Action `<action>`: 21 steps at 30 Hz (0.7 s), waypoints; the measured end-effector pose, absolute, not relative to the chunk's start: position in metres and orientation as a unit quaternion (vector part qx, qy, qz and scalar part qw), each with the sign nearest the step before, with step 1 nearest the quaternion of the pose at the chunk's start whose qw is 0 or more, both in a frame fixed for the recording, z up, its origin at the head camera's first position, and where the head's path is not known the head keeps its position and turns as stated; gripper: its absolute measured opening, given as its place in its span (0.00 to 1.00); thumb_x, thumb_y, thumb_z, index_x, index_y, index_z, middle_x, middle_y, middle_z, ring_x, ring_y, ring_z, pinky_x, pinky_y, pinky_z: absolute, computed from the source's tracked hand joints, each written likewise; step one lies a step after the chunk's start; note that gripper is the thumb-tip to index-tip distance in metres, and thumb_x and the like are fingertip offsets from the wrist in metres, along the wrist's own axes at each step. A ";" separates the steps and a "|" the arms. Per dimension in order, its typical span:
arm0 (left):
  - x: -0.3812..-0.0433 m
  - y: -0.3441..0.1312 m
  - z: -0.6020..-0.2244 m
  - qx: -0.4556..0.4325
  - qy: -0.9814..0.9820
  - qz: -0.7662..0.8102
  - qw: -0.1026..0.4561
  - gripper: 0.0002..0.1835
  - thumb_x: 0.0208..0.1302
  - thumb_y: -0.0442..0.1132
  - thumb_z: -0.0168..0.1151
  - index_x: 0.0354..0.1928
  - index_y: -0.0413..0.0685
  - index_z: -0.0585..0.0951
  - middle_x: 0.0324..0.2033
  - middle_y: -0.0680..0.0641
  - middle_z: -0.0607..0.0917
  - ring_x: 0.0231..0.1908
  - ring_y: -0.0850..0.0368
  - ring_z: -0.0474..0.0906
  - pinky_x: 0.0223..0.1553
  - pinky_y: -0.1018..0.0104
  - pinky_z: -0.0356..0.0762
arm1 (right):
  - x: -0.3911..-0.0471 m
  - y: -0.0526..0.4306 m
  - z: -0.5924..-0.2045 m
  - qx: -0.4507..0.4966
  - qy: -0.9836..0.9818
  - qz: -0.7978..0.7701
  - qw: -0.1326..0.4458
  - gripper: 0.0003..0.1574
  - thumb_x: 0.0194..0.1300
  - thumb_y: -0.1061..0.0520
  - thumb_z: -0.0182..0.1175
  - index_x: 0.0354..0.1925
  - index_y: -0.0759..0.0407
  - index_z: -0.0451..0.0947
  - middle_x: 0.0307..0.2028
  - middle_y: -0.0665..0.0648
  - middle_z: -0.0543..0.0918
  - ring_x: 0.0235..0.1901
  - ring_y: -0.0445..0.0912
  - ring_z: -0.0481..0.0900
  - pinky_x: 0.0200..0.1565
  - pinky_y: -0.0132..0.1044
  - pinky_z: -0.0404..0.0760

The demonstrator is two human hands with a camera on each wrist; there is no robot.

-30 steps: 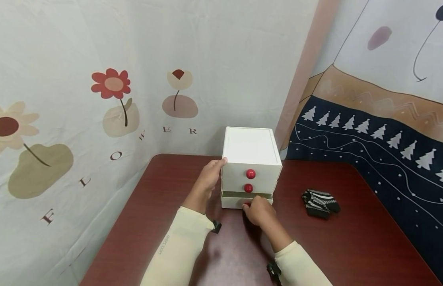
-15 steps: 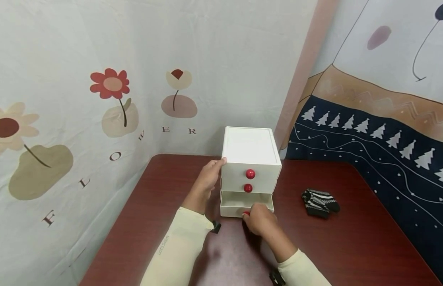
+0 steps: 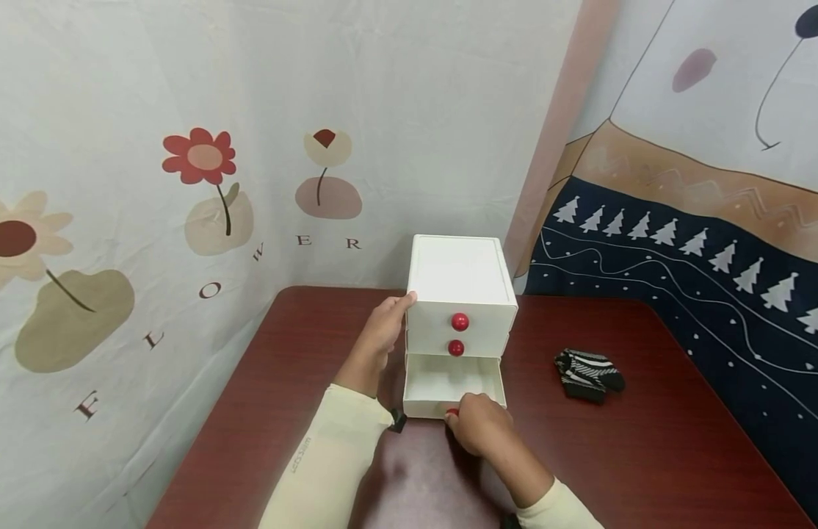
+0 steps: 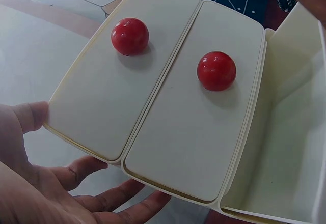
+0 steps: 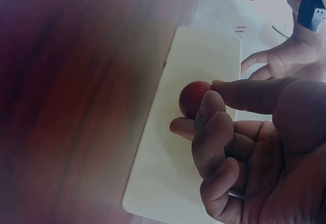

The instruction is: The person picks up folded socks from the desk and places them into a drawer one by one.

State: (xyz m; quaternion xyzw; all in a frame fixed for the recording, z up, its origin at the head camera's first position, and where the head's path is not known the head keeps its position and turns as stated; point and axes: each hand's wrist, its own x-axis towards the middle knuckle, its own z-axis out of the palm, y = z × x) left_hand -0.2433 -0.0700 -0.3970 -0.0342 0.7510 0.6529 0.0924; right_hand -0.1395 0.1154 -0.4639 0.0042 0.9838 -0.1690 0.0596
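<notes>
A small white drawer cabinet (image 3: 462, 270) stands near the table's back edge, with round red knobs on its drawer fronts. Its bottom drawer (image 3: 418, 408) is pulled well out, and the part of its inside that shows looks bare. My right hand (image 3: 478, 425) pinches that drawer's red knob (image 5: 193, 98) between thumb and fingers. Against the cabinet's left side rests my left hand (image 3: 385, 323), thumb at the top front corner and fingers extended along the side, as the left wrist view shows. The upper two drawers, with knobs (image 4: 130, 36), are closed.
A folded pair of black and white patterned socks (image 3: 589, 375) lies on the dark red table (image 3: 614, 455), right of the cabinet. Printed cloth backdrops (image 3: 409, 110) hang behind and beside the table.
My right hand has drawn the bottom drawer from slightly ajar to well out, toward me. My left hand has stayed at the cabinet's side.
</notes>
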 end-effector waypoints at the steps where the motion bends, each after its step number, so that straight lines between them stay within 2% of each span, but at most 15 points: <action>1: -0.243 -0.070 -0.397 -0.033 0.752 0.652 0.093 0.33 0.81 0.66 0.53 0.71 0.49 0.75 0.78 0.39 0.73 0.81 0.33 0.63 0.76 0.20 0.58 | -0.138 0.115 -0.464 0.003 0.984 -0.168 0.060 0.31 0.71 0.45 0.70 0.18 0.50 0.65 0.29 0.58 0.84 0.30 0.51 0.83 0.32 0.54 0.81; 15: -0.246 -0.071 -0.400 -0.028 0.757 0.646 0.094 0.33 0.80 0.67 0.53 0.69 0.49 0.76 0.78 0.39 0.73 0.82 0.31 0.63 0.76 0.18 0.56 | -0.124 0.112 -0.466 -0.007 0.985 -0.165 0.058 0.33 0.71 0.44 0.72 0.19 0.51 0.65 0.25 0.55 0.80 0.27 0.49 0.77 0.30 0.49 0.76; 21: -0.246 -0.071 -0.399 -0.026 0.756 0.647 0.095 0.33 0.80 0.68 0.52 0.69 0.50 0.76 0.77 0.40 0.73 0.82 0.32 0.63 0.77 0.19 0.56 | -0.121 0.122 -0.459 -0.016 0.980 -0.177 0.085 0.34 0.62 0.36 0.80 0.17 0.52 0.72 0.23 0.53 0.78 0.26 0.47 0.76 0.31 0.47 0.76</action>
